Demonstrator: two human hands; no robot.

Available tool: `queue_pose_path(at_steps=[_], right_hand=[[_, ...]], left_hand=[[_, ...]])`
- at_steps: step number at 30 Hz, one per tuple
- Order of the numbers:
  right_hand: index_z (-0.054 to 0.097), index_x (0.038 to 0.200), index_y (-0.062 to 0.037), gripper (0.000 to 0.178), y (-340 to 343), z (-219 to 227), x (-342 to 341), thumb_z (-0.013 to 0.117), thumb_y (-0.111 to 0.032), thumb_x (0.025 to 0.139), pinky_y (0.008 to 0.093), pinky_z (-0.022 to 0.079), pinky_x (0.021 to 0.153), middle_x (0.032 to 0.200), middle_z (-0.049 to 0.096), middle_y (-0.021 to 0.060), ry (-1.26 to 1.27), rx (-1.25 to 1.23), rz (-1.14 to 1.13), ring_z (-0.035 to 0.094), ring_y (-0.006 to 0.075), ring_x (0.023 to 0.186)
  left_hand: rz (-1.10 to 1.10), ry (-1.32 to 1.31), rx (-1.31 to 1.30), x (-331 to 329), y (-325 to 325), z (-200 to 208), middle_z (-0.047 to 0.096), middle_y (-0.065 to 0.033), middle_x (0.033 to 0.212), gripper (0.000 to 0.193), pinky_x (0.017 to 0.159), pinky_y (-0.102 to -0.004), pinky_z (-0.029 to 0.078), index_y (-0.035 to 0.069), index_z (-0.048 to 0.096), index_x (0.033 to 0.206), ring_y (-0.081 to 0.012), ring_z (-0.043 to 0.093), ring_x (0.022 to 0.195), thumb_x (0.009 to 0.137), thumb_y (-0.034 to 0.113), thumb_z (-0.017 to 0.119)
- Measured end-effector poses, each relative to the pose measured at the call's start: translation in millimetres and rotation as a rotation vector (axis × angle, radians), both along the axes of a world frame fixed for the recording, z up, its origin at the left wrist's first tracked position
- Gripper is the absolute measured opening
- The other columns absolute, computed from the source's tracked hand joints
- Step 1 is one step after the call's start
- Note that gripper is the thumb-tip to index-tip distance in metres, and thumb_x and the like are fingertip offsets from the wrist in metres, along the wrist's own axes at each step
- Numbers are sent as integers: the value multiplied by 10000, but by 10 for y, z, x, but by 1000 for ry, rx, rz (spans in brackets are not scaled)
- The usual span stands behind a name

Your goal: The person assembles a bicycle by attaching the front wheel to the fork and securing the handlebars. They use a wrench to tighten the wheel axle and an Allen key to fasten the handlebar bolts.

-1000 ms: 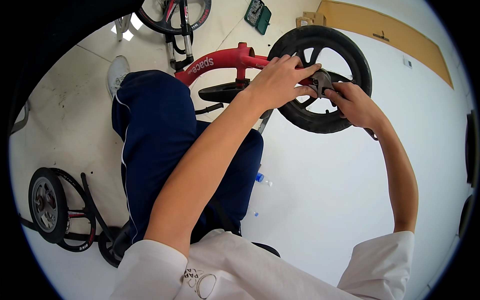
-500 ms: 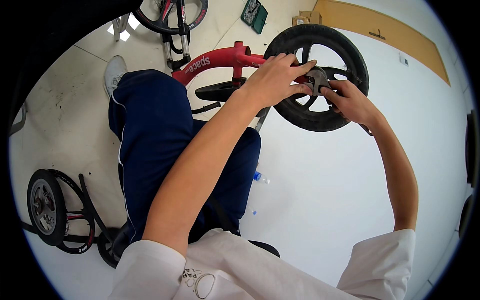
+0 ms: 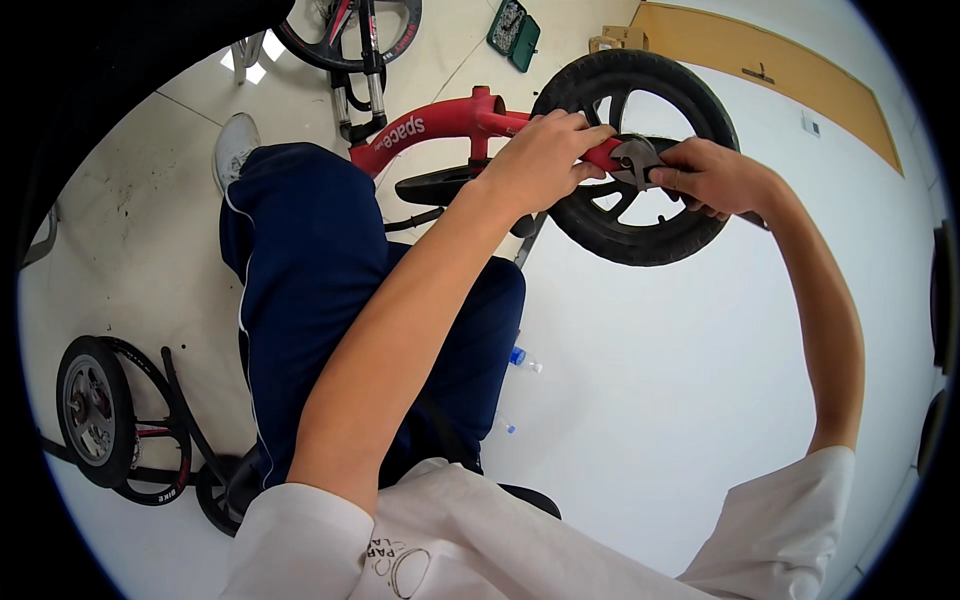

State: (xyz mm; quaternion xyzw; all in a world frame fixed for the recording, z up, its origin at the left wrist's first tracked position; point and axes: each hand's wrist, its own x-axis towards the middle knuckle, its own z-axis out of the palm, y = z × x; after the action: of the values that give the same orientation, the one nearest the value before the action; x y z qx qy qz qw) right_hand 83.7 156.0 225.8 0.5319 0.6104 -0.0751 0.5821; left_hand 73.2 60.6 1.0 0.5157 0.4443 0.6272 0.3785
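Observation:
A red balance bike frame (image 3: 447, 117) lies tilted in front of me, its black spoked wheel (image 3: 640, 256) at the upper right. My left hand (image 3: 545, 160) is closed round the red arm of the frame beside the wheel's hub. In my right hand (image 3: 718, 178) is a grey adjustable wrench (image 3: 634, 158), gripped by its handle. Its head sits over the hub, next to my left fingertips; the nut under it is hidden. The handle's end shows below my right wrist. A black saddle (image 3: 434, 187) hangs under the frame near my left forearm.
Another bike's wheel and fork (image 3: 372, 90) stand at the top. An open green case (image 3: 513, 36) and cardboard boxes (image 3: 622, 38) lie beyond. Loose wheels (image 3: 95, 400) rest at lower left. A plastic bottle (image 3: 524, 359) lies by my knee, near the white wall (image 3: 640, 380).
My left fingers have drawn back from the wrench head onto the red frame. My right hand has moved from pinching near the wrench's jaws to wrapping its handle, its forearm swinging outward.

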Motion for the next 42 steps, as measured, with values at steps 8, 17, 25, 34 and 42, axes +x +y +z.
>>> queue_pose_path(at_steps=[8,17,25,34,42], right_hand=[[694,1026,-28,389,179,-96,-360,578,-391,952,290,472,471,646,588,52,-193,-111,194,555,153,509],[743,855,10,350,423,-341,-675,784,-327,769,321,493,532,648,686,103,-293,-269,475,665,188,556],[727,867,29,283,339,-274,-516,766,-243,799,309,514,531,618,671,98,-183,-258,390,666,177,542],[702,938,49,308,-327,4,289,674,-257,910,386,443,573,646,599,199,366,267,203,522,269,544],[683,910,46,324,-854,-439,865,651,-274,942,341,361,475,533,528,116,775,701,9,421,145,460]], left_hand=[[7,-29,-9,-48,16,-21,618,-112,1062,467,912,-400,474,44,600,1255,-293,581,1044,837,200,739],[-67,-82,-23,-79,9,-14,617,-120,1070,405,930,-413,465,34,614,1211,-304,574,1062,857,204,709],[-114,-62,-7,-54,47,-96,627,-123,1083,384,938,-411,463,27,629,1170,-302,570,1074,843,207,720],[-80,-129,-5,-81,38,-66,606,-134,1079,407,931,-403,454,-4,608,1194,-317,555,1071,852,193,708],[-80,-122,-2,-91,0,-58,582,-141,1112,412,940,-397,454,-9,570,1258,-327,550,1089,886,144,661]])
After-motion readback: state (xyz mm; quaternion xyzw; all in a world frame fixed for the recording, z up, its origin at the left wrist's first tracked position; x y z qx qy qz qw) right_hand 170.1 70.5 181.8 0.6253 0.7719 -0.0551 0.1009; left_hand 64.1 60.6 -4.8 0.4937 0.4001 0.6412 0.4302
